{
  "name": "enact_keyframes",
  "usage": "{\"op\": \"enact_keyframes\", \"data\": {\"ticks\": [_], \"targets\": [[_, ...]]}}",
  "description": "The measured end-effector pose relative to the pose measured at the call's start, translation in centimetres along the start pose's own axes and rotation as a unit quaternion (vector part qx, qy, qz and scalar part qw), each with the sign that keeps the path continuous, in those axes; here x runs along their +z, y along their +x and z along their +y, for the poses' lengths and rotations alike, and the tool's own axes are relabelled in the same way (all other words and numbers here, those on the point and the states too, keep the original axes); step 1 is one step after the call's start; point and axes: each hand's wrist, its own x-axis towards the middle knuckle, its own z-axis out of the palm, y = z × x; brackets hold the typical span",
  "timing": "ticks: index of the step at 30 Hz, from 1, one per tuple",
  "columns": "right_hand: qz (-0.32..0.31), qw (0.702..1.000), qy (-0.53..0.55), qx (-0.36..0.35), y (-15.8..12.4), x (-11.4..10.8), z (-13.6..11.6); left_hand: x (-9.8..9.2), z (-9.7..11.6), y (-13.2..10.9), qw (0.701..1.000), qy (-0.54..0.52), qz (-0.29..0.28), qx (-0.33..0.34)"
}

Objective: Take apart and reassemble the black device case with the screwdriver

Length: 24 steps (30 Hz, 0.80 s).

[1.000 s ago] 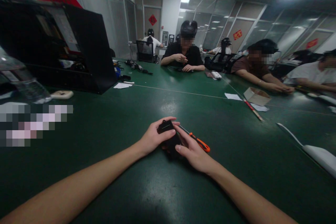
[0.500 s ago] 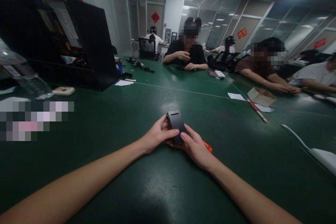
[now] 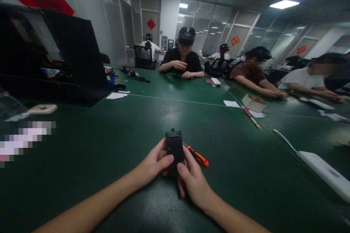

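Both left hand (image 3: 155, 162) and right hand (image 3: 193, 180) clasp a black case (image 3: 175, 148) — (screwdriver (image 3: 198, 156) beside).

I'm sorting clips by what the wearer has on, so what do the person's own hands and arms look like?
The left hand and right hand are bare, without gloves, and no ring shows. The left forearm and right forearm are uncovered to the picture's edge: no sleeve, watch or bracelet is visible.
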Motion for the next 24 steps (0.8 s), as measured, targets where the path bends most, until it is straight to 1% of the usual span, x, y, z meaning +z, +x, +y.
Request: {"op": "enact_keyframes", "data": {"ticks": [3, 6, 10, 12, 13, 14, 15, 16, 17, 18, 19, 20, 21, 22, 24], "targets": [[0.021, 0.999, -0.002, -0.026, -0.2, 0.5, 0.1, 0.3, -0.2, -0.2, 0.999, 0.02, -0.044, 0.021], [0.023, 0.999, -0.011, -0.046, -0.3, 0.8, 0.4, 0.5, -0.3, -0.4, 0.998, 0.033, -0.058, 0.014], [0.021, 0.998, -0.042, -0.051, 0.0, 0.6, 0.6, 0.6, -0.3, -0.4, 0.999, 0.029, -0.036, 0.013], [0.013, 0.992, -0.113, -0.06, 0.4, -0.4, -0.1, 0.5, -0.3, -0.2, 0.999, 0.026, -0.004, 0.022], [0.009, 0.981, -0.179, -0.072, 0.6, -1.1, -0.7, 0.4, -0.3, -0.1, 0.999, 0.02, 0.017, 0.026], [-0.008, 0.957, -0.272, -0.1, 0.9, -2.0, -1.6, 0.3, -0.3, 0.1, 0.999, 0.008, 0.039, 0.029], [-0.016, 0.915, -0.38, -0.133, 1.1, -3.0, -2.6, 0.2, -0.3, 0.4, 0.998, -0.01, 0.062, 0.031], [-0.005, 0.859, -0.49, -0.147, 1.3, -4.1, -3.6, 0.0, -0.3, 0.7, 0.995, -0.034, 0.086, 0.032], [0.028, 0.802, -0.579, -0.144, 1.4, -5.2, -4.5, -0.2, -0.3, 1.0, 0.992, -0.059, 0.11, 0.031], [0.06, 0.753, -0.641, -0.133, 1.5, -6.1, -5.3, -0.4, -0.3, 1.4, 0.987, -0.083, 0.134, 0.031], [0.069, 0.722, -0.68, -0.108, 1.5, -7.0, -5.9, -0.6, -0.3, 1.8, 0.983, -0.096, 0.153, 0.031], [0.053, 0.707, -0.701, -0.073, 1.6, -7.7, -6.2, -0.8, -0.3, 2.3, 0.981, -0.1, 0.16, 0.03], [0.024, 0.708, -0.705, -0.042, 1.6, -8.2, -6.4, -1.1, -0.3, 2.9, 0.981, -0.1, 0.162, 0.029], [-0.002, 0.716, -0.698, -0.028, 1.6, -8.5, -6.3, -1.3, -0.3, 3.4, 0.982, -0.098, 0.16, 0.026], [-0.032, 0.742, -0.669, -0.034, 1.7, -8.7, -5.9, -1.6, -0.3, 4.4, 0.985, -0.094, 0.142, 0.024]]}}
